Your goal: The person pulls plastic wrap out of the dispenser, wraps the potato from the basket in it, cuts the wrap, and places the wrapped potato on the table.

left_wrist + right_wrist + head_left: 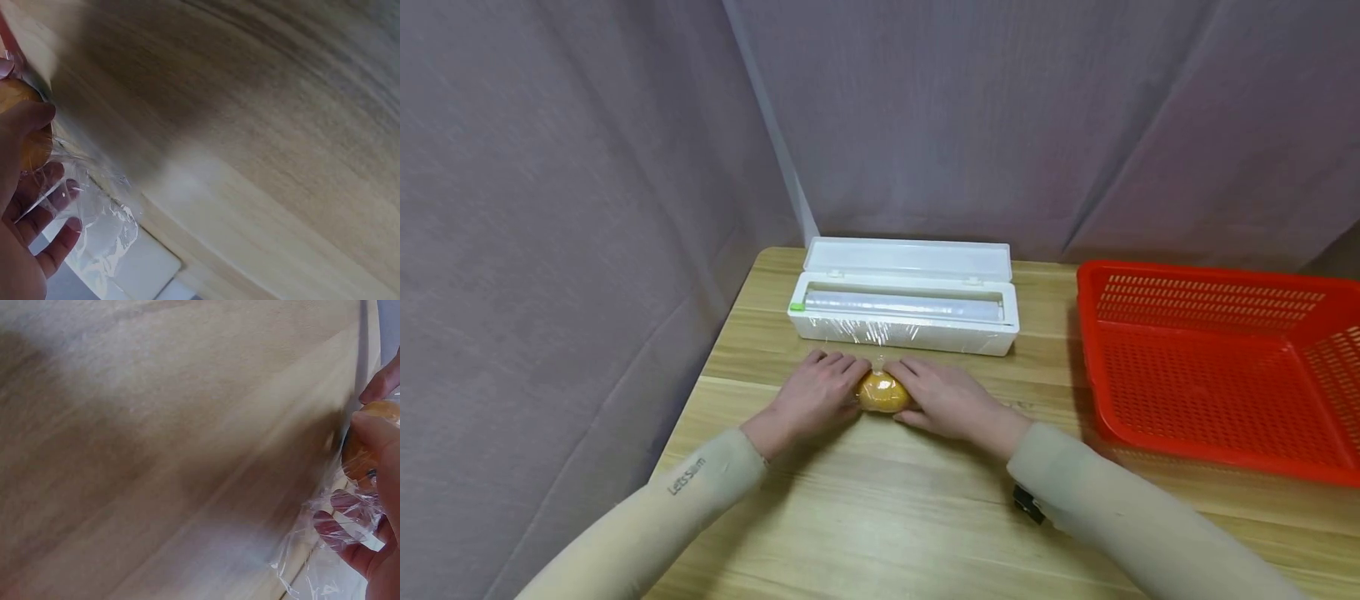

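Note:
A round, orange-yellow fruit [882,392] is covered in clear cling film [103,219], above the wooden table in front of the white film box [925,335]. From its left side my left hand [820,390] grips it, thumb on the fruit and the other fingers in the loose film. On the opposite side my right hand [951,400] holds it the same way, its fingers [350,540] behind crumpled film. Film stretches from the fruit toward the box, whose lid stands raised with a roll [902,305] inside. The fruit's kind is unclear under the film.
A red plastic basket [1195,379] with slotted walls stands on the right of the wooden table [880,517]. Grey curtains [925,125] hang behind the table and along its left edge. A small green piece [797,307] sits at the box's left end.

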Available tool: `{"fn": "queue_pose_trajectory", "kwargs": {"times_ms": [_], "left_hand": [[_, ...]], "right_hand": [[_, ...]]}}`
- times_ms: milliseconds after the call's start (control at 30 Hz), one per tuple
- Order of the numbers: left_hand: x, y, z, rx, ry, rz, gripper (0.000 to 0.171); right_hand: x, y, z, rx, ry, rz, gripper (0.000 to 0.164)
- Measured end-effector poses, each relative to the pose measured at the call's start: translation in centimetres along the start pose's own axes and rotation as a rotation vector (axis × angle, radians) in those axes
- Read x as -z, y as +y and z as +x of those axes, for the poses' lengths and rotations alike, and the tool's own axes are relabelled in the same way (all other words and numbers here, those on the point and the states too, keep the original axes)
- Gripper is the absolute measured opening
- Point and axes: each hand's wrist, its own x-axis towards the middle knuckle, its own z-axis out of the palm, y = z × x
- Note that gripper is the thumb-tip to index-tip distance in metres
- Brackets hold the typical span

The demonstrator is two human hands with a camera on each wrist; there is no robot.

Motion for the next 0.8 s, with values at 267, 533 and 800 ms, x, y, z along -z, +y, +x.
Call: {"fn": "queue_pose_trajectory", "kwargs": {"times_ms": [267,533,800], "left_hand": [[-0.6,-0.9,0.2,0.031,-0.044,-0.151,0.048],[-0.5,-1.2,0.4,0.039,-0.084,-0.193,0.051],[-0.7,-1.9,0.4,0.069,-0.109,-0.247,0.061]], "right_hand": [[-0.5,0.3,0.0,-0.029,0.012,0.017,0.075],[0.6,0.3,-0.2,-0.012,-0.004,-0.043,0.078],[0.3,0.7,0.1,-0.02,0.061,0.017,0.071]]}}
